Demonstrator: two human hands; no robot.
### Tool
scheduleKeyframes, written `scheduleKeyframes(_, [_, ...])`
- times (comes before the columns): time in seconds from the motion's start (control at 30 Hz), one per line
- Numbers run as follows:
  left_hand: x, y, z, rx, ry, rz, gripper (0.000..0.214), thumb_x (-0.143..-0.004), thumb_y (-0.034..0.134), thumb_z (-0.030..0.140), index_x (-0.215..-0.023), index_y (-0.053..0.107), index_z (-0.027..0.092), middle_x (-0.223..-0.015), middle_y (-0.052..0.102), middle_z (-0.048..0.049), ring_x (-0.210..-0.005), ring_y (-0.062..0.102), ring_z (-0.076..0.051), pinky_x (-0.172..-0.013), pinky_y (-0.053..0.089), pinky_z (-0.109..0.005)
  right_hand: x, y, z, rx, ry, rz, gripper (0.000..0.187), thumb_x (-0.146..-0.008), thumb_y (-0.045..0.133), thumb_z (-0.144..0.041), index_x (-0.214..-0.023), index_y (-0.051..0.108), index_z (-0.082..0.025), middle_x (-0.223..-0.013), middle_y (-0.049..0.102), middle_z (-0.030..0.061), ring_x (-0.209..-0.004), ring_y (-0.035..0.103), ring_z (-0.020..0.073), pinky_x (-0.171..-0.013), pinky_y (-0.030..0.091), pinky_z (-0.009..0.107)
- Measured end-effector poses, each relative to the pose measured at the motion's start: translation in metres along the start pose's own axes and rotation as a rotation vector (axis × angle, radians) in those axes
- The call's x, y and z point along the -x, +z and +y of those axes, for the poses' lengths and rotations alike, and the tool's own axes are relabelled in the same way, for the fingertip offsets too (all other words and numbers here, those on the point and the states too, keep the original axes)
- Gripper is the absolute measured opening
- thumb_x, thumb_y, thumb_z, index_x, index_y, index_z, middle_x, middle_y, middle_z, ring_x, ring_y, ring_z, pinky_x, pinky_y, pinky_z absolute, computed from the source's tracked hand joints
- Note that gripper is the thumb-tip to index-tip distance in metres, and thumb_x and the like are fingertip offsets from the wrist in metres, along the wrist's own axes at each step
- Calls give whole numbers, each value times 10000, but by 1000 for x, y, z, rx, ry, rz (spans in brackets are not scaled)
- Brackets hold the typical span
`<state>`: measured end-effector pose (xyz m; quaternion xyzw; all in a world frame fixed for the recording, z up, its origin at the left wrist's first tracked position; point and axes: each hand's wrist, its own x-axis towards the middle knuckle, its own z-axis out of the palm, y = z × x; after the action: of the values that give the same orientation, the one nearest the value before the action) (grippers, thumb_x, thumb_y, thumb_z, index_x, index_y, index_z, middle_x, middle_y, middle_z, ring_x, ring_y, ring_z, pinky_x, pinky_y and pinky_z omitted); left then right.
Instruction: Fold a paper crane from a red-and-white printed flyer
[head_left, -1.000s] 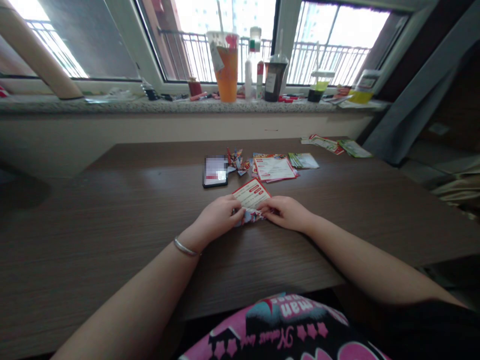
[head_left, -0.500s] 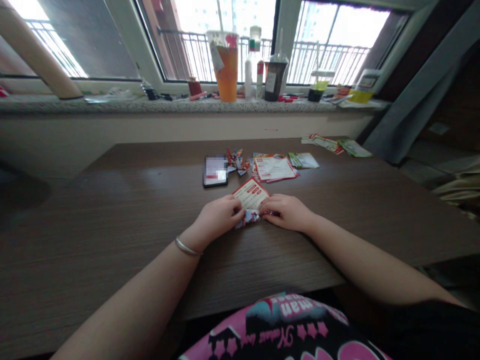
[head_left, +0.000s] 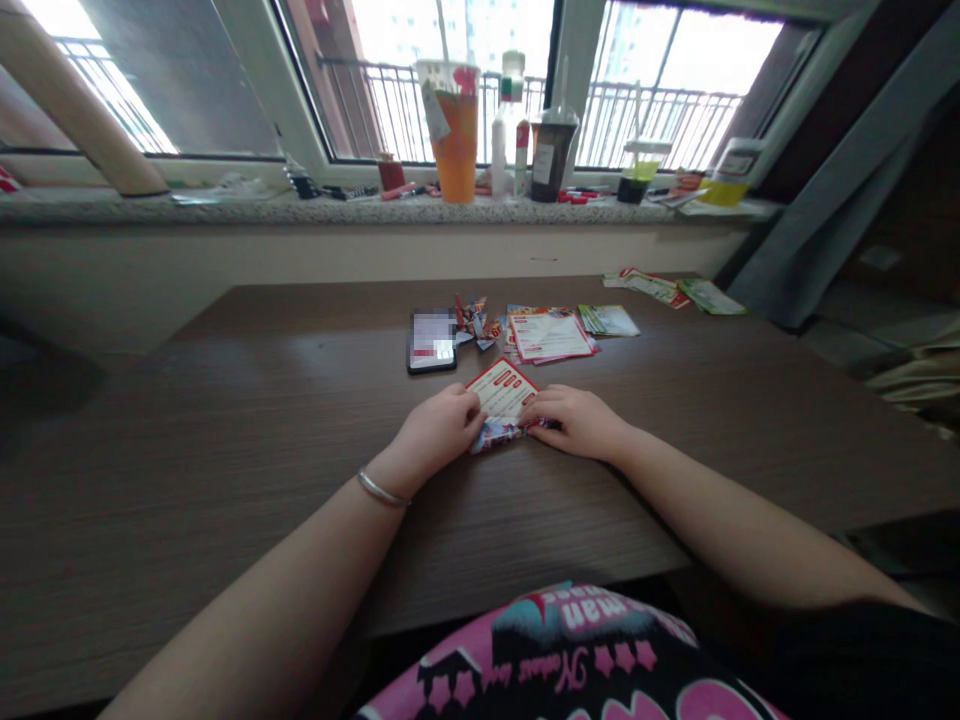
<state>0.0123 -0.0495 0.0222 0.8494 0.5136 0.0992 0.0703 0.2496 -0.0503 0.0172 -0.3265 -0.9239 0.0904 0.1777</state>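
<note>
A small printed paper sheet (head_left: pixel 502 388), cream with a red border and red labels, lies at an angle on the table. Its near edge is folded over and shows a blue, white and red picture side. My left hand (head_left: pixel 444 425), with a silver bangle at the wrist, is closed on the left end of the fold. At the right end, my right hand (head_left: pixel 574 420) grips the paper, its fingers over the fold and the thumb at the near side. The fingertips partly cover both side corners of the sheet.
Beyond the sheet lie a phone (head_left: pixel 433 340), a colourful folded-paper piece (head_left: pixel 478 322) and a stack of printed sheets (head_left: pixel 551 335). Green-edged papers (head_left: pixel 611 320) are beside the stack, with more papers (head_left: pixel 709 296) at the far right. Cups and bottles line the windowsill (head_left: pixel 322 210).
My left hand has shifted slightly left along the fold and its fingers have curled in, so more of the folded strip shows. My right hand has hardly moved.
</note>
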Motion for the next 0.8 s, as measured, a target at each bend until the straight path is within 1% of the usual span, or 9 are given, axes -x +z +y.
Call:
scheduleKeyframes(0.13, [1,-1,-1,33,1,-10,313,-903,425,410,-825,623,180,-892,573,-52,-750,561,-162,-669,432,-273,0,3,3,-27,10,7,159,-872,576,-240,-991,682,-237,-1032,696,47,-1001,605,185,-871,473,330])
scheduleKeyframes(0.23, [0,-1,-1,60,3,-25,272,-885,454,378,-787,610,178,-874,574,-49,-746,559,-161,-674,432,-274,1,5,5,-30,15,14,166,-883,569,-261,-1001,685,-242,-1041,692,48,-997,606,188,-873,476,342])
scheduleKeyframes(0.37, [-1,0,-1,41,-9,-31,248,-879,460,342,-759,598,174,-856,570,-49,-720,553,-155,-643,417,-268,0,5,5,-14,20,32,176,-891,552,-252,-1008,684,-240,-1058,684,48,-991,603,193,-874,479,349])
scheduleKeyframes(0.6, [1,-2,4,-23,-18,-28,235,-892,439,319,-807,602,171,-887,572,-53,-731,562,-156,-623,400,-263,-1,5,3,-10,18,54,157,-873,563,-231,-976,683,-228,-1081,667,65,-998,604,199,-862,488,348])
scheduleKeyframes(0.8, [1,-3,5,-34,-29,-33,236,-900,427,312,-839,606,171,-905,580,-60,-727,572,-163,-623,410,-272,0,5,3,8,-2,44,148,-858,589,-260,-961,691,-232,-1052,675,50,-980,602,193,-856,486,339])
